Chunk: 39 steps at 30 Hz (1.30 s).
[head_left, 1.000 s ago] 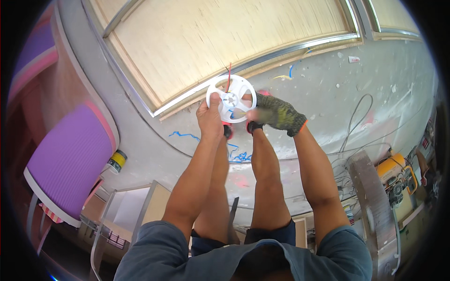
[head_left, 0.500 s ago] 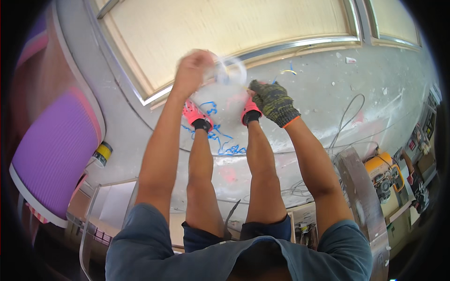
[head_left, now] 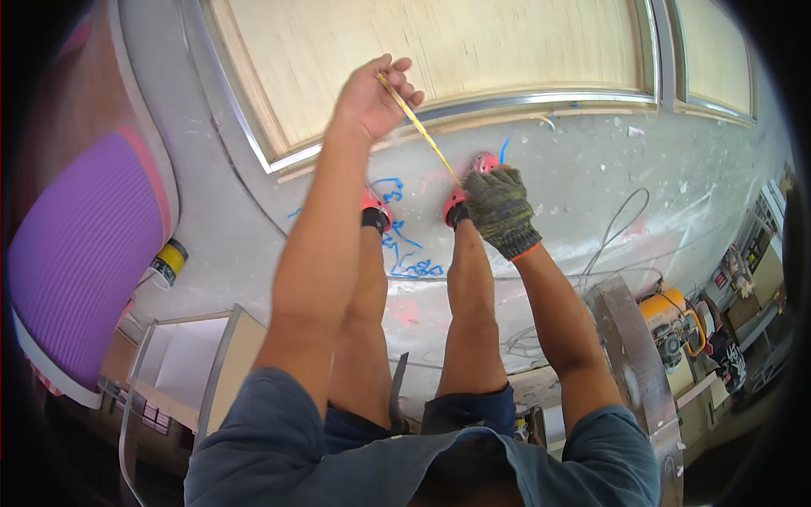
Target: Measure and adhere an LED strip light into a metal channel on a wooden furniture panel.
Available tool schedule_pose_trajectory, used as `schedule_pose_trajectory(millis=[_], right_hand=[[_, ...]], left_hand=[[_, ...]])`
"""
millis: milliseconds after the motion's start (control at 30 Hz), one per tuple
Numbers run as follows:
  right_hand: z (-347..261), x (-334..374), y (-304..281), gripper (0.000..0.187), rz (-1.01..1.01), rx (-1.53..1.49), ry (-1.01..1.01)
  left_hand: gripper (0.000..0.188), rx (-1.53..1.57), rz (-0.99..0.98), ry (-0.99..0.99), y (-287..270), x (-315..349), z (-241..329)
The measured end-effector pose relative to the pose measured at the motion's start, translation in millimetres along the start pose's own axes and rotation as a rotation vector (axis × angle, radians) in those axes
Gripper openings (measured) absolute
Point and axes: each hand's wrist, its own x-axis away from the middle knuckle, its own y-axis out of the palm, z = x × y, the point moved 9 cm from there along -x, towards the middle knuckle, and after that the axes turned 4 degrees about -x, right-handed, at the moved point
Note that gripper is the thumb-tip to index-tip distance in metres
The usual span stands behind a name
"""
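A thin yellow strip with a pale edge runs taut and slanting between my two hands. My left hand, bare, is raised over the lower edge of the pale panel, its fingers curled and the strip's upper end caught in them. Lower and to the right, my right hand wears a dark green knitted glove and is closed at the strip's other end. The glove hides whatever else lies in that hand. Pink shoes show beneath, partly covered by the hands and arms.
Blue curled strips litter the grey floor between my feet. The metal-framed pale panel lies ahead. At the left are a purple ribbed surface and a tin. Cables, a metal beam and a yellow machine lie right.
The blurred pale loop beside my left hand is gone, and the yellow strip now stretches straight between both hands. My left hand has moved up and right; the right hand sits slightly lower.
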Motion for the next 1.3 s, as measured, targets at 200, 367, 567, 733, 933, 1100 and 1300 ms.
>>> schedule_pose_trajectory(millis=[200, 367, 567, 733, 933, 1100, 1300], right_hand=[[-24, 18, 7, 0.011, -0.138, 0.031, 0.072], [-15, 71, 30, 0.015, -0.173, 0.081, 0.124], [-24, 48, 16, 0.018, -0.059, 0.135, 0.206], [-64, -6, 20, 0.026, -0.025, 0.078, 0.15], [-79, -28, 38, 0.026, -0.026, 0.031, 0.028], [-59, -25, 42, 0.067, 0.014, 0.011, 0.107], [29, 45, 31, 0.053, -0.073, 0.098, 0.351]], left_hand=[[0.015, -0.218, 0.343, 0.22, -30, 44, 133], [0.011, -0.319, 0.4, 0.326, -30, 53, 242], [0.026, -1.359, 0.636, 0.587, 11, 102, 371], [0.046, -1.951, -0.082, 0.296, 32, 105, 137], [0.058, -2.159, -0.406, 0.301, -39, 127, -71], [0.034, -1.547, 0.107, 0.206, -129, 123, -54], [0.029, -2.021, 0.316, 0.227, -170, 117, -43]])
